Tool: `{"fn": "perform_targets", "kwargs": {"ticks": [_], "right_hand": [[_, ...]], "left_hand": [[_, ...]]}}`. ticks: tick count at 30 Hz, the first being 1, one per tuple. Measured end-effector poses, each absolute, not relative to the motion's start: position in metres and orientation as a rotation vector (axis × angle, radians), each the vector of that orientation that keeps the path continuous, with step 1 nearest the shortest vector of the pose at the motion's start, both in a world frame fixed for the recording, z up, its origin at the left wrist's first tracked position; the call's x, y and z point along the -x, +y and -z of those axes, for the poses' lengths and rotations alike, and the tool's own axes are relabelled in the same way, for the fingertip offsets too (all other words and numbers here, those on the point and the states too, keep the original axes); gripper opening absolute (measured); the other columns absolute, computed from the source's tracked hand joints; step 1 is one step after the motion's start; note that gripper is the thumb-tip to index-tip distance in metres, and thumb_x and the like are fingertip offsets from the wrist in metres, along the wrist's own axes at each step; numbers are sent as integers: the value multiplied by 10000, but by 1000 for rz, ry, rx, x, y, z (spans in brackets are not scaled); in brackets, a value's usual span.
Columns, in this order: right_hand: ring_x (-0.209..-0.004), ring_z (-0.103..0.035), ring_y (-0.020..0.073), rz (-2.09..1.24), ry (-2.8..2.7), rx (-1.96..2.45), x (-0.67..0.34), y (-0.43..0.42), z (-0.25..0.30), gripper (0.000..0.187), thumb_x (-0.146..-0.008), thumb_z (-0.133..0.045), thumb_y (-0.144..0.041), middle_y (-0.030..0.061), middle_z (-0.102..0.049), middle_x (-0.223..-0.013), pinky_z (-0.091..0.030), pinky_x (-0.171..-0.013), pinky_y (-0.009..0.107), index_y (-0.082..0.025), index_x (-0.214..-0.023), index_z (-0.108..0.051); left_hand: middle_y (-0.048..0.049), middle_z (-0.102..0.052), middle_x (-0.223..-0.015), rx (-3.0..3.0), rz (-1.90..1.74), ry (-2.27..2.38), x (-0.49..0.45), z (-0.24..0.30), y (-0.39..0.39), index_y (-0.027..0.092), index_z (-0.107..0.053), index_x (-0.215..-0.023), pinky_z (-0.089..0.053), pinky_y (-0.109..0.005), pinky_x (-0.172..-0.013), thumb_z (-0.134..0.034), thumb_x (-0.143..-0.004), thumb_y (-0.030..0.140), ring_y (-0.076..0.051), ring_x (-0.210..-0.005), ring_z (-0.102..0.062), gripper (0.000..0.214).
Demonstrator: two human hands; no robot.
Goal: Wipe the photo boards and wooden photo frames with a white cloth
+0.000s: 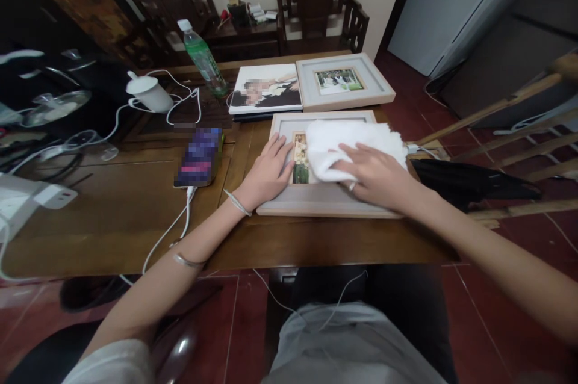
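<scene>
In front of me a pale wooden picture frame (316, 208) lies flat on the wooden table, with a small photo (300, 170) set in its grey mat. My left hand (270, 170) rests on the frame's left side, fingers stretched out and holding nothing. A white cloth (356, 140) covers the frame's upper right part and hides some of the photo. My right hand (377, 174) grips this cloth against the frame, its fingertips partly sunk in the fabric. A ring shows on one finger.
Behind lie a second framed photo (345, 98) and a photo album (266, 89). Further left stand a green-labelled bottle (204, 59), a white lidded cup (151, 94) and a charging phone (198, 158). A power strip (22, 200) and loose white cables occupy the left side. A wooden chair (510, 113) is at right.
</scene>
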State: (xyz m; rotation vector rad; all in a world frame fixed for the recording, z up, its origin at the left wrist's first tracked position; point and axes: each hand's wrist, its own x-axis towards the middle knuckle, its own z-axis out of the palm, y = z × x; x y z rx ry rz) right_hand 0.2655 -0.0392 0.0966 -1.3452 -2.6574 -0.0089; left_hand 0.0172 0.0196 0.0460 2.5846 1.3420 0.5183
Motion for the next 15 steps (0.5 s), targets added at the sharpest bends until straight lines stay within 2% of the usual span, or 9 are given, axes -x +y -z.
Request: {"fn": "perform_targets", "kwargs": {"ticks": [2, 6, 8, 12, 15], "right_hand": [[-1261, -487, 330, 94, -2623, 1388, -272, -16, -93, 392, -851, -515, -195, 112, -545, -1372, -379, -1045, 541, -229, -1234, -593], [-1189, -540, 346, 150, -2561, 1500, -281, 15, -90, 405, -880, -465, -207, 123, -505, -1407, -397, -1000, 550, -229, -1272, -567], [-1207, -521, 344, 180, -2556, 1489, -281, 21, -88, 420, -871, -464, -185, 132, -522, -1386, -374, -1019, 546, -209, -1280, -557], [-1249, -472, 334, 242, -2621, 1413, -270, 8, -86, 421, -834, -468, -131, 126, -599, -1277, -372, -1019, 533, -184, -1239, -567], [-1177, -521, 331, 192, -2696, 1369, -256, -23, -93, 348, -836, -459, -136, 148, -621, -1220, -423, -964, 502, -161, -1149, -609]], "left_hand": [[-186, -360, -1495, -2565, -498, 1362, -18, -48, 18, 93, -422, -1361, -269, -547, -1141, -384, -949, 313, -317, -1448, -187, 468], [-189, -339, -1508, -2538, -459, 1386, -20, -52, 16, 86, -416, -1369, -275, -560, -1133, -382, -950, 299, -317, -1452, -174, 471], [-194, -332, -1511, -2529, -449, 1390, -21, -53, 15, 76, -417, -1370, -268, -561, -1135, -385, -950, 297, -320, -1452, -172, 476], [-186, -333, -1513, -2538, -464, 1379, -21, -52, 16, 93, -415, -1373, -274, -569, -1128, -386, -949, 296, -316, -1451, -178, 471], [-180, -341, -1511, -2549, -479, 1377, -20, -50, 16, 103, -418, -1370, -276, -551, -1133, -385, -949, 304, -306, -1453, -177, 468]]}}
